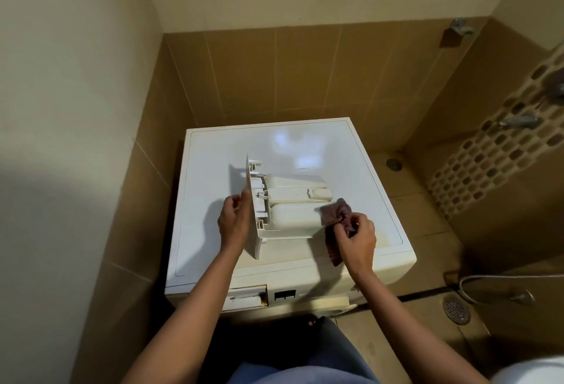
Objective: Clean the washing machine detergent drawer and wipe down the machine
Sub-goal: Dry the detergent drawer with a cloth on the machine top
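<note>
The cream plastic detergent drawer (293, 200) lies out of its housing, between the two hands, on the flat top of the white washing machine (305, 142); it appears turned underside up, its wide front panel standing on edge at the left-hand side and its moulded body stretching away toward the right hand. The left hand (233, 222) grasps that front panel from the outer side, fingers curled at the panel's upper edge and thumb against it. The right hand (357, 240) is clenched round a dark maroon cloth (334, 214), bunched between thumb and fingers; the free part of the cloth lies pressed against the drawer's end nearest that hand, while a tail of it hangs down below the wrist onto the machine top. Below both forearms, on the machine's front face, the open drawer slot (247, 293) shows as a pale rectangular recess; off beyond the right hand, low on the tiled floor, sits a round metal floor drain (456, 310).
</note>
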A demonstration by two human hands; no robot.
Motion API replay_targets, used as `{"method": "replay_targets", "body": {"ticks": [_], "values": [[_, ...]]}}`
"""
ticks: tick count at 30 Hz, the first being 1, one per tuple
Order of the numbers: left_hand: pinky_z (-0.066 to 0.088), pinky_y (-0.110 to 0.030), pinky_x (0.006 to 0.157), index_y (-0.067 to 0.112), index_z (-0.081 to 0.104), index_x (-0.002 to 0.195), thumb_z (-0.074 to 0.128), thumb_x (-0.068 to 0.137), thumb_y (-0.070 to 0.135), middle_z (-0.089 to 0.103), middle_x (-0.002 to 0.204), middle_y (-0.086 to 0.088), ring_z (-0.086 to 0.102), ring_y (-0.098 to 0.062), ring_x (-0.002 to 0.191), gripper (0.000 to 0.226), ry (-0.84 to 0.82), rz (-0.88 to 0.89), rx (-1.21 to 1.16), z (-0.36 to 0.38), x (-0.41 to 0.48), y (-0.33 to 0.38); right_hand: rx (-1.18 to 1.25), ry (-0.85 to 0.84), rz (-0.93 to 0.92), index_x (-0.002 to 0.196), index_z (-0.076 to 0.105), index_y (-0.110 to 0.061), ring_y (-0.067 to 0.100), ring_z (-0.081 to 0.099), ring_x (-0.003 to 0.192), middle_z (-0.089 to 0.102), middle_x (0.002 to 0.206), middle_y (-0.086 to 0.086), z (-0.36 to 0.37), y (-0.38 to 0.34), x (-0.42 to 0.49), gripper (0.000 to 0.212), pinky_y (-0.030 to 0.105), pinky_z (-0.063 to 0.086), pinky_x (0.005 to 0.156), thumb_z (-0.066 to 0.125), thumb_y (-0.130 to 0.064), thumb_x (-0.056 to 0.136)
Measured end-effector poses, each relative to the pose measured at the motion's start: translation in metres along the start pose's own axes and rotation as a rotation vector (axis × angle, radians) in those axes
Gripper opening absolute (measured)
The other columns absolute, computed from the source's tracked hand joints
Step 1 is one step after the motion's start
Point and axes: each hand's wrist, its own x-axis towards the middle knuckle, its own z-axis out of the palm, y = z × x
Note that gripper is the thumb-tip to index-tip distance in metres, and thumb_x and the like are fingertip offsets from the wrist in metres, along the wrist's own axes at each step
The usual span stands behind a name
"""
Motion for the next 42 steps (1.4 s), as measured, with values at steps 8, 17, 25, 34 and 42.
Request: {"method": "replay_targets", "body": {"ticks": [8, 17, 25, 34, 42], "values": [[0.046, -0.041, 0.094, 0.028, 0.033, 0.145, 0.058, 0.038, 0.095, 0.055, 0.130, 0.002, 0.053, -0.022, 0.120, 0.129, -0.375, -0.005, -0.118, -0.015, -0.030, -0.028, 0.330, -0.408, 0.440, 0.111, 0.058, -0.006, 0.027, 0.060, 0.098, 0.065, 0.106, 0.012, -0.008, -0.006, 0.026, 0.025, 0.033, 0.050, 0.074, 0.059, -0.017, 0.089], [0.044, -0.003, 0.071, 0.040, 0.039, 0.128, 0.047, 0.054, 0.093, 0.053, 0.097, 0.021, 0.052, -0.001, 0.087, 0.091, -0.365, 0.162, 0.050, -0.030, -0.036, 0.024, 0.228, -0.379, 0.284, 0.089, 0.065, 0.009, 0.025, 0.062, 0.071, 0.066, 0.080, 0.016, -0.023, -0.063, 0.049, 0.031, 0.033, 0.048, 0.060, 0.070, -0.020, 0.081], [0.035, -0.021, 0.091, 0.016, 0.054, 0.131, 0.040, 0.096, 0.049, 0.046, 0.134, 0.003, 0.048, -0.005, 0.106, 0.050, -0.273, 0.242, 0.195, -0.042, -0.020, 0.073, 0.103, -0.448, 0.441, 0.088, 0.064, -0.003, 0.024, 0.059, 0.059, 0.063, 0.075, 0.011, -0.040, -0.107, 0.085, 0.025, 0.024, 0.044, 0.049, 0.067, -0.025, 0.079], [0.041, -0.031, 0.073, 0.029, 0.051, 0.078, 0.036, 0.098, 0.053, 0.058, 0.090, 0.000, 0.053, -0.017, 0.087, 0.035, -0.254, 0.049, 0.156, -0.041, -0.009, 0.081, 0.049, -0.677, 0.561, 0.081, 0.060, -0.006, 0.029, 0.062, 0.063, 0.063, 0.078, 0.016, -0.039, -0.126, 0.090, 0.020, 0.034, 0.051, 0.055, 0.054, -0.025, 0.084], [0.049, -0.038, 0.090, 0.016, 0.063, 0.094, 0.041, 0.091, 0.064, 0.067, 0.104, -0.014, 0.063, -0.026, 0.095, 0.053, -0.328, -0.071, 0.157, -0.037, 0.014, 0.089, -0.408, -0.236, -0.076, 0.092, 0.068, -0.011, 0.026, 0.058, 0.075, 0.065, 0.084, 0.010, -0.031, -0.149, 0.077, 0.026, 0.031, 0.048, 0.062, 0.053, -0.032, 0.088]]}}
